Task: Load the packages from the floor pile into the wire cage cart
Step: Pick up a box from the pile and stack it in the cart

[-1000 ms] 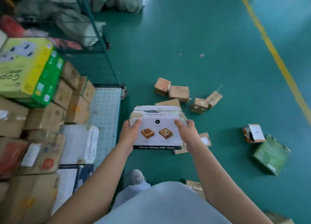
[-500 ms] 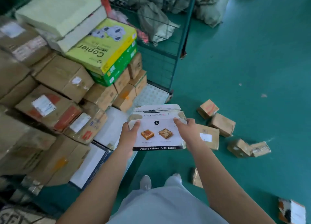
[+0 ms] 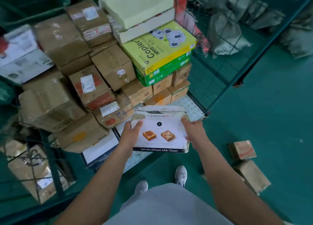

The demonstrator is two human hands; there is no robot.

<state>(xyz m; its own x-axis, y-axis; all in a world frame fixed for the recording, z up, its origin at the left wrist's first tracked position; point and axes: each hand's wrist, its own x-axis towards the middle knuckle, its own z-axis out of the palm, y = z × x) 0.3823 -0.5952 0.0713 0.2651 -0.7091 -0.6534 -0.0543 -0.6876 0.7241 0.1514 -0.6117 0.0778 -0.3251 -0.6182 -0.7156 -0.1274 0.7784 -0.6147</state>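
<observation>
Both hands (image 3: 131,134) (image 3: 194,131) grip toast box (image 3: 160,128) at cart (image 3: 225,82).

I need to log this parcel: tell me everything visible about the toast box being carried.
The toast box is flat, white cardboard, printed with two toast pictures and "Whole Wheat Milk Toast" on a dark strip. Its far corners look scuffed. The left hand and right hand hold its sides, level, above the cart's near edge.
</observation>
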